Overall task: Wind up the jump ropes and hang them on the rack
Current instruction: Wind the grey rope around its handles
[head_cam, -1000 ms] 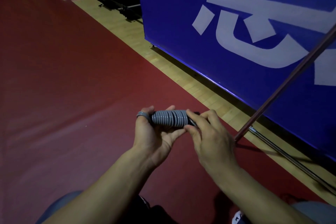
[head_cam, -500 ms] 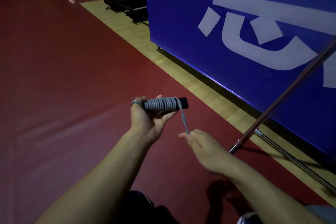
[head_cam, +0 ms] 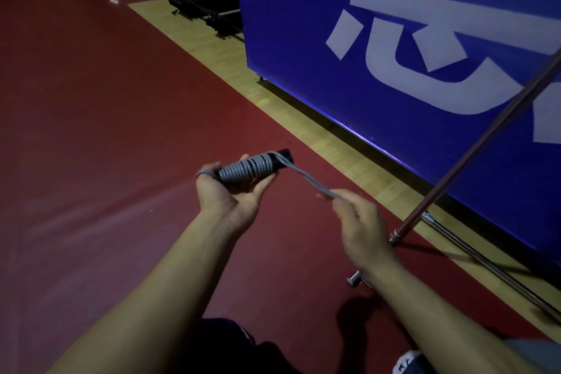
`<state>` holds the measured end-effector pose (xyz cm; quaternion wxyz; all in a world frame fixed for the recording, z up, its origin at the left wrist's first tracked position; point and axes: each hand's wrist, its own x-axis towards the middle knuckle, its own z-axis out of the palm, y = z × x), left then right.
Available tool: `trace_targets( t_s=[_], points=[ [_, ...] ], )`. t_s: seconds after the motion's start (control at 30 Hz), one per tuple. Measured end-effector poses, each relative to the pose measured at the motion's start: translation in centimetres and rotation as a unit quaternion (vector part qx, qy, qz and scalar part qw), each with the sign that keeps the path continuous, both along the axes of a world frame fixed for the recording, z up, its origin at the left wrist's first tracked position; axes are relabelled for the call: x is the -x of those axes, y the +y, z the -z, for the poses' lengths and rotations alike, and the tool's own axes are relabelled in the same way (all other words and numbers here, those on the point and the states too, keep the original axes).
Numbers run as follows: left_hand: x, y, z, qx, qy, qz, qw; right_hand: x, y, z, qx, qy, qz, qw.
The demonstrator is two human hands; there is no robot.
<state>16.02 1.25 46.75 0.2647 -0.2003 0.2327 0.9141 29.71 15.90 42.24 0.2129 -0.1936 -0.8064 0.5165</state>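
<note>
Left hand (head_cam: 233, 194) cradling the wound-up jump rope (head_cam: 247, 170), fingers curled under the grey coils, over the red floor (head_cam: 100, 130). Right hand (head_cam: 361, 222) pinching the loose rope end (head_cam: 306, 181), stretching it off the black handle tip (head_cam: 283, 156). Sitting just beside the metal rack pole (head_cam: 473, 155).

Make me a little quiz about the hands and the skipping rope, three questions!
1. True or false: the left hand holds the handles wrapped in grey rope.
2. What does the right hand pinch? A) a ball B) the rope's loose end C) the pole
3. Fill in: the floor mat is ___.

Key: 1 true; 2 B; 3 red.
</note>
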Motion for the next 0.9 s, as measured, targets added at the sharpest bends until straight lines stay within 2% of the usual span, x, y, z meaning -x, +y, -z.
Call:
trace_targets(
  t_s=[0.1, 0.17, 0.23, 0.3, 0.4, 0.47, 0.57, 0.7, 0.83, 0.9],
  points=[
    [-0.1, -0.2, -0.7, 0.001, 0.004, -0.001, 1.000, -0.1, -0.8, 0.2, -0.168, 0.000, -0.035, 0.985],
    [-0.6, 0.0, -1.0, 0.003, 0.012, 0.025, 1.000, -0.2, -1.3, 0.6, -0.185, -0.055, -0.071, 0.979],
    [-1.6, 0.3, -1.1, 0.013, 0.028, 0.081, 0.996, 0.0, -1.5, 0.8, -0.132, -0.144, -0.087, 0.977],
    [-2.7, 0.8, -1.0, 0.006, 0.046, 0.141, 0.989, 0.6, -1.5, 0.7, -0.039, -0.226, -0.061, 0.971],
    [-4.0, 1.2, -1.1, -0.026, 0.060, 0.197, 0.978, 1.4, -1.6, 1.0, 0.167, -0.222, 0.021, 0.960],
    [-4.1, 1.2, -1.1, -0.030, 0.066, 0.196, 0.978, 1.5, -1.3, 1.3, 0.195, -0.190, 0.047, 0.961],
    [-2.7, 0.8, -1.0, -0.021, 0.049, 0.112, 0.992, 1.4, -0.2, 1.6, 0.111, -0.145, 0.071, 0.981],
    [0.4, -0.5, -0.6, -0.005, 0.014, -0.002, 1.000, 0.5, -0.4, 0.4, 0.034, -0.037, -0.027, 0.998],
    [0.9, -0.9, -1.2, 0.003, 0.019, -0.007, 1.000, 0.2, -1.1, 0.1, -0.147, -0.063, -0.103, 0.982],
    [0.4, -0.7, -1.4, 0.017, 0.031, 0.011, 0.999, 0.4, -1.1, 0.6, -0.173, -0.106, -0.128, 0.971]
  ],
)
